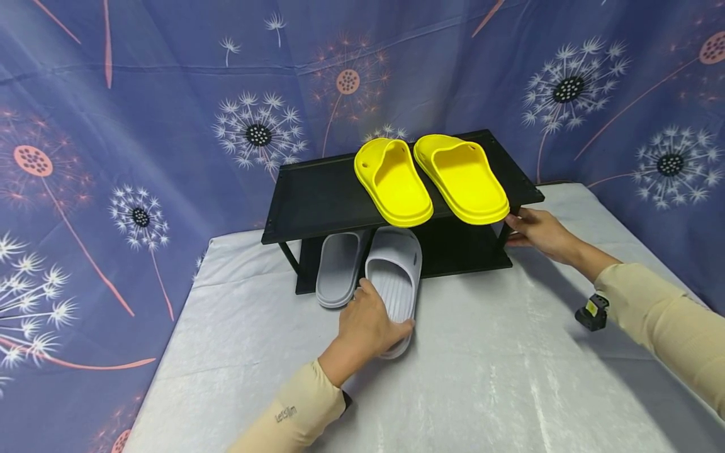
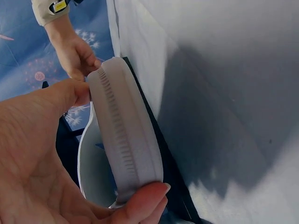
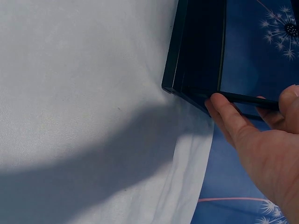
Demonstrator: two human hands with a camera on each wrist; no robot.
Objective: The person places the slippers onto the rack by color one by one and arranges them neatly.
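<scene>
My left hand [image 1: 368,324] grips a grey slipper [image 1: 393,257] by its heel end, thumb on one side and fingers on the other. In the left wrist view the ribbed heel edge of that slipper [image 2: 124,130] faces the camera. Its toe end reaches onto the lower shelf of a black shoe rack [image 1: 323,195]. Beside it, the other grey slipper [image 1: 338,267] rests on the lower shelf, heel jutting past the front edge. My right hand [image 1: 540,234] holds the rack's right end; the right wrist view shows fingers and thumb about a thin black side bar [image 3: 250,100].
Two yellow slippers [image 1: 399,185] sit on the rack's top shelf, toward the right, heels at the front edge. A whitish cloth [image 1: 481,358] covers the table. Behind and at the sides hangs a blue curtain [image 1: 181,100] with dandelion print.
</scene>
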